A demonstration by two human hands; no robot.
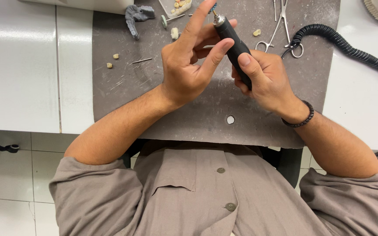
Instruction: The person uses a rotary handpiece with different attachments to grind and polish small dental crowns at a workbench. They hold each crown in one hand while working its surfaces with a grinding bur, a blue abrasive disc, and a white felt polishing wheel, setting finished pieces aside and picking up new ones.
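White desk (18, 65) with grey mat (154, 87), tiled floor below, right hand (263, 81) grip closed on black rotary handpiece (234, 46), left hand (193, 61) half-open touching it, clear tray (176, 8) beyond grip.

Forceps (280, 26) right of handpiece (234, 48) (on mat (154, 87)).

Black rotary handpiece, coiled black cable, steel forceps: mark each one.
black rotary handpiece (234, 46), head view, on the dark body above the right hand.
coiled black cable (341, 46), head view, mid-coil.
steel forceps (280, 22), head view, on the crossed shanks.
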